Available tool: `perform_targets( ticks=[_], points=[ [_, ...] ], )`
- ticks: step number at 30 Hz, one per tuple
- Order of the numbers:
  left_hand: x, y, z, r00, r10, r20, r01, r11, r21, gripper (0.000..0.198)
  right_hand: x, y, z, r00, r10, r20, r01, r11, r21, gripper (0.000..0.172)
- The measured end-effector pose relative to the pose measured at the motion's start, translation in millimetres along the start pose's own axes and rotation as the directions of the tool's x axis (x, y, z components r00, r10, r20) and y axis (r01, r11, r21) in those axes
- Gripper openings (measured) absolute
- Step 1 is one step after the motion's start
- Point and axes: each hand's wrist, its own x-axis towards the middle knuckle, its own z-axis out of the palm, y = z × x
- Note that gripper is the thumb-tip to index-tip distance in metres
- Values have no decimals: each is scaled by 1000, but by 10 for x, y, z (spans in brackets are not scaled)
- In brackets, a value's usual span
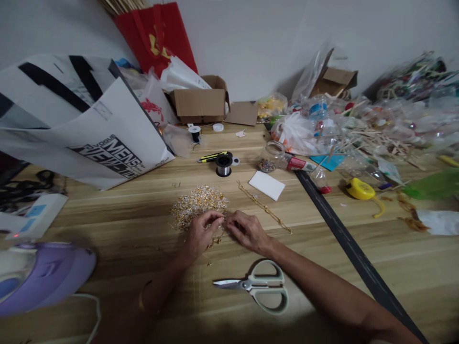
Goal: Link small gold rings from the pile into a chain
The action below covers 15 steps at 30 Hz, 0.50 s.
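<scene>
My left hand (201,235) and my right hand (247,231) meet at their fingertips just below a heap of small gold and white beaded pieces (198,203) on the wooden table (107,224). Both hands pinch a small gold piece between them, too tiny to name. A short bit of gold chain hangs under my left hand. A longer gold chain (264,207) lies stretched out to the right of the heap. Grey-handled scissors (257,286) rest near my right forearm.
A white printed paper bag (89,129) lies at the left, a purple iron (39,277) at the near left. A wire spool (224,164), a bead jar (269,157), a white card (267,185), a yellow tape measure (359,189) and a long black strip (344,234) surround the work spot. Cardboard boxes and plastic clutter fill the back right.
</scene>
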Motion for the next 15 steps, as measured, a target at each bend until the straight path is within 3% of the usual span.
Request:
perform_targets(
  ticks=[9, 15],
  points=[
    [-18, 61, -20, 981, 189, 30, -191, 961, 200, 15, -11, 16, 12, 1000, 10, 9, -10, 1000, -8, 9],
    [-22, 40, 2, 981, 187, 56, -195, 960, 202, 15, -3, 7, 3, 1000, -13, -9, 13, 1000, 10, 8]
  ],
)
